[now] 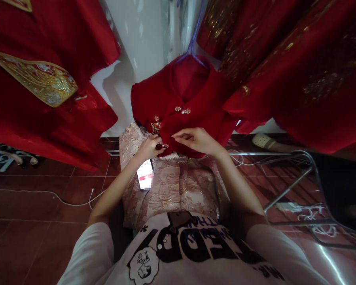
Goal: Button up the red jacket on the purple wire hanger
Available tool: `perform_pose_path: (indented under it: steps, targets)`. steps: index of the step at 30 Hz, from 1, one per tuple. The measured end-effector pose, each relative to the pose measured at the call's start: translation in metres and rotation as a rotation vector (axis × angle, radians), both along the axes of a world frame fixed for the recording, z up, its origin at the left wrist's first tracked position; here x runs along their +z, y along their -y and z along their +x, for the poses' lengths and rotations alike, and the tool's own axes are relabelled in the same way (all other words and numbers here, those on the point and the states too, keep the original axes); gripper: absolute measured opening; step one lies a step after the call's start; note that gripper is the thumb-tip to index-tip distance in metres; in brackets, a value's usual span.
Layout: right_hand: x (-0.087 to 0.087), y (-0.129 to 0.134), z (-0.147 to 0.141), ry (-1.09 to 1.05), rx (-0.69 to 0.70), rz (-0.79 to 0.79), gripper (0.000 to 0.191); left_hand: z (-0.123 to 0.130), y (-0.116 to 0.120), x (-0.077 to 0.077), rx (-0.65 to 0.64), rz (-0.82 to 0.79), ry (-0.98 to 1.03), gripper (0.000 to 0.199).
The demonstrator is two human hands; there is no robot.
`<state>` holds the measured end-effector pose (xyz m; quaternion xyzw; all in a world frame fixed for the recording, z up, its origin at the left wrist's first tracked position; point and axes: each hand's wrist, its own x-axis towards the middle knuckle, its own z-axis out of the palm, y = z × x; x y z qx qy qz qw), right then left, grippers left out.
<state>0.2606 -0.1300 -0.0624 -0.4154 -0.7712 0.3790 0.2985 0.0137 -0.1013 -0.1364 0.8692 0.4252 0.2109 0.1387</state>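
A red velvet-like garment (192, 91) hangs on a purple hanger (192, 43) in front of me, its lower part resting on my lap. Pearl-and-gold flower ornaments (182, 110) sit on its front, and a fringed one (156, 126) lies further left. My left hand (150, 147) pinches the garment's lower edge beside a beaded ornament (163, 145). Over the red cloth, my right hand (197, 139) is closed with thumb and forefinger together; whatever is between them is too small to see. Below my left hand, a lit phone (144, 176) lies on shiny pink brocade fabric (169, 190).
Red garments with gold embroidery hang at left (89, 35) and right (314, 79). A metal-framed chair (310, 166) stands at right, near a person's foot in a pale clog (262, 141). White cables (59, 198) run over the red tiled floor (32, 233).
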Motion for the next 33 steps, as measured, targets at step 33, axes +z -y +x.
perform_pose_path:
  steps: [33]
  targets:
    - [0.002, -0.001, 0.003, 0.013, -0.01, 0.0, 0.029, 0.008, -0.019, -0.012, 0.154, -0.39, 0.767, 0.052]
